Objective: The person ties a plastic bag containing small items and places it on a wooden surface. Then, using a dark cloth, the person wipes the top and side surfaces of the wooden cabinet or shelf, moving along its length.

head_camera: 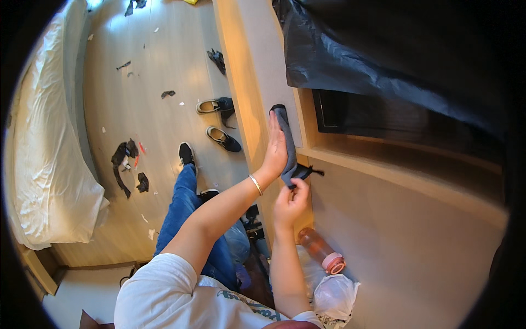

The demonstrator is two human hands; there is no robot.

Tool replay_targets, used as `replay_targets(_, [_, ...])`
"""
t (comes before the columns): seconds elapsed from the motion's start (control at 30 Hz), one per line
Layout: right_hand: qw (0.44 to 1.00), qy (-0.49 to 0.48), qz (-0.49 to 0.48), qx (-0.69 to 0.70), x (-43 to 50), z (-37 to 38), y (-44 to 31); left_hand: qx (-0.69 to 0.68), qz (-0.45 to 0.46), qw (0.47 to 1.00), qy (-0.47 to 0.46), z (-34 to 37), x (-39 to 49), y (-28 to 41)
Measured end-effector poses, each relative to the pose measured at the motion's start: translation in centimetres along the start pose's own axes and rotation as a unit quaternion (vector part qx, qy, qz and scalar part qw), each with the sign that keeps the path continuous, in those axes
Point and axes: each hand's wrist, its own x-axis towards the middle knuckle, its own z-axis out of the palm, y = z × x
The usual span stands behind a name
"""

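A narrow folded strip of grey fabric (pixel 290 144) with black edging lies along the pale desk-like surface. My left hand (pixel 276 150), a bangle at its wrist, is flat and straight-fingered, its palm side against the fabric's left edge. At the near end of the strip, my right hand (pixel 291 201) pinches the fabric between thumb and fingers. A black flap with a dark cord end (pixel 317 171) sticks out to the right of the strip. Whether the left fingers also press the fabric down is hidden.
Black plastic sheeting (pixel 328 61) hangs over a wooden shelf unit (pixel 357 160) at right. A pink bottle (pixel 322 251) and a white plastic bag (pixel 336 294) are near my right forearm. Shoes (pixel 224 139) and black scraps (pixel 121 158) lie on the floor. A plastic-covered bed (pixel 53 144) stands at left.
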Motion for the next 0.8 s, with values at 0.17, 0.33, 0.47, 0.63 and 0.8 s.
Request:
replay_targets(0.17, [0.999, -0.048, -0.015, -0.007, -0.9, 0.9, 0.1, 0.026, 0.025, 0.999, 0.019, -0.2, 2.1, 0.7])
replay_targets(0.33, [0.994, -0.075, -0.046, 0.060, 0.5, 3.3, -1.8, 0.029, 0.069, 0.996, 0.038, -1.4, 8.6, 2.7])
replay_targets(0.47, [0.991, -0.110, -0.079, 0.005, 2.7, 5.9, -3.4, 0.054, 0.109, 0.991, 0.049, -2.5, 14.5, 2.9])
replay_targets(0.63, [0.991, -0.095, -0.090, 0.001, 7.2, 10.5, -6.5, 0.032, 0.047, 0.997, 0.049, -4.5, 22.3, 4.5])
replay_targets(0.8, [0.988, -0.058, -0.140, -0.036, 9.6, 11.1, -10.1, 0.013, 0.022, 0.998, 0.049, -4.0, 20.0, 6.6])
